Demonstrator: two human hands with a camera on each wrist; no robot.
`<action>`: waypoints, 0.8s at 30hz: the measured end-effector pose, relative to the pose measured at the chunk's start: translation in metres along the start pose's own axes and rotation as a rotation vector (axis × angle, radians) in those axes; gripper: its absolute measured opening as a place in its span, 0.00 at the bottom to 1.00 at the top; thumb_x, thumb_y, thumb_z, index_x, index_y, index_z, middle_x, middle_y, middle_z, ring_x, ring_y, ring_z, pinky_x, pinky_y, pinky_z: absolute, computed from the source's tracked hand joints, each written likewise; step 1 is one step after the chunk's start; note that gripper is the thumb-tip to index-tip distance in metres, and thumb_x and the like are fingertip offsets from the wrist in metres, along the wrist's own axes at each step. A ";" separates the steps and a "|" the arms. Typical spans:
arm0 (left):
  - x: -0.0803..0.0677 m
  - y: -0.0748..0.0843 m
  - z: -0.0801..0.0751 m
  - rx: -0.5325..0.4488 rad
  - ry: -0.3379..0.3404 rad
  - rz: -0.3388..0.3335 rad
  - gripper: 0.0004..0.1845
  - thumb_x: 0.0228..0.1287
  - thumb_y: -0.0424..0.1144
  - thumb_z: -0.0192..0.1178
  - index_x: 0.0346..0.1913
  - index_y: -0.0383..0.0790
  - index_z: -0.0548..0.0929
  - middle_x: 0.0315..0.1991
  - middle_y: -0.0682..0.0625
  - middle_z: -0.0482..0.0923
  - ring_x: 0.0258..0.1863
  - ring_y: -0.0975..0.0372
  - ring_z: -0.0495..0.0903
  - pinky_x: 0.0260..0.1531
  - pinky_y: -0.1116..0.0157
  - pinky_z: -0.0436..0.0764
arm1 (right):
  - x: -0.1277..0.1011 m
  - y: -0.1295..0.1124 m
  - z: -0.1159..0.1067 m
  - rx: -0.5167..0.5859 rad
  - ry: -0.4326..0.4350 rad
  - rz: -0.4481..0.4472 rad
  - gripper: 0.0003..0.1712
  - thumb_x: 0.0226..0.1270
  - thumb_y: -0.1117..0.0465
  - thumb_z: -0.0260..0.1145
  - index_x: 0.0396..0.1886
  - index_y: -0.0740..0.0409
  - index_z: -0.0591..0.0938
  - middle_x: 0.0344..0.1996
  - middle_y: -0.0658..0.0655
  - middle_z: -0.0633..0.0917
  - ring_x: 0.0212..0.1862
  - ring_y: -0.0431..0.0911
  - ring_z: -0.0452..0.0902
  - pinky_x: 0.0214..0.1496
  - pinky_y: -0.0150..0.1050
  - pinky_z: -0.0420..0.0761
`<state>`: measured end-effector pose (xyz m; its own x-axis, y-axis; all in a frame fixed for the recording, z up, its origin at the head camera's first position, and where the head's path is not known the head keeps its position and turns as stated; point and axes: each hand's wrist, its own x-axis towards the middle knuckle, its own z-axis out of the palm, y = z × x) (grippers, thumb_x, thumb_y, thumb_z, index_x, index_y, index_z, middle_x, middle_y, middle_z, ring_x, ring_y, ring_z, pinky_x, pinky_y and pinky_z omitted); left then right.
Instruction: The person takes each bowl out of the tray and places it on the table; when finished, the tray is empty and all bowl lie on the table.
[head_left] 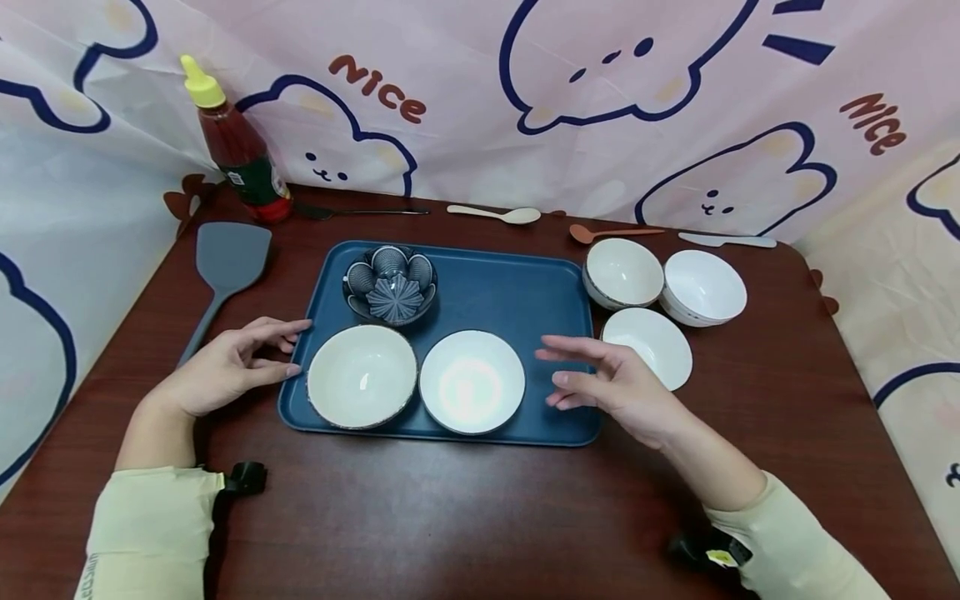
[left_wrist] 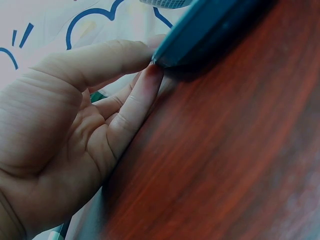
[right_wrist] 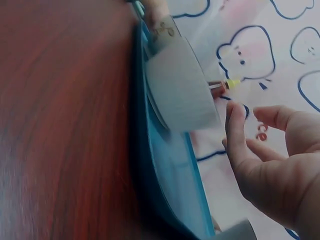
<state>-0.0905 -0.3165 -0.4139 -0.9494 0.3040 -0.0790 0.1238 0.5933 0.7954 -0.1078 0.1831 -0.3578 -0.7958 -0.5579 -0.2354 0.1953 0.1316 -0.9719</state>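
My hands at either end of the blue tray

My left hand (head_left: 225, 367) sits left of centre in the frame, fingers loose and fairly straight, fingertips (left_wrist: 150, 75) touching the left edge of the blue tray (head_left: 495, 292) and gripping nothing. My right hand (head_left: 615, 383) hovers wide and empty over the tray's right end, apart from the white bowl (head_left: 472, 381) beside it. The tray lies mid-frame on the dark red counter (head_left: 450, 517) and also carries a cream bowl (head_left: 362, 376) and a dark patterned dish (head_left: 391, 284). Three more bowls (head_left: 663, 287) stand just right of it.
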 end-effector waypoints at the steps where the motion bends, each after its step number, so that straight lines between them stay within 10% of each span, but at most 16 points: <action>1: 0.000 0.000 0.000 -0.003 -0.001 0.001 0.30 0.67 0.37 0.65 0.71 0.44 0.71 0.54 0.51 0.72 0.50 0.70 0.71 0.41 0.80 0.78 | 0.002 0.000 0.003 -0.004 -0.005 0.003 0.34 0.72 0.64 0.64 0.74 0.64 0.64 0.68 0.69 0.72 0.44 0.48 0.89 0.50 0.42 0.85; 24: 0.000 -0.001 0.000 0.015 0.004 -0.007 0.30 0.66 0.37 0.66 0.71 0.45 0.73 0.54 0.51 0.72 0.50 0.69 0.70 0.41 0.79 0.78 | 0.040 0.014 0.022 0.010 -0.177 0.062 0.38 0.72 0.65 0.64 0.77 0.48 0.62 0.71 0.59 0.65 0.36 0.52 0.88 0.41 0.44 0.87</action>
<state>-0.0909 -0.3168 -0.4145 -0.9514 0.2970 -0.0817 0.1217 0.6061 0.7861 -0.1242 0.1448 -0.3810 -0.6689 -0.6846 -0.2896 0.2473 0.1624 -0.9552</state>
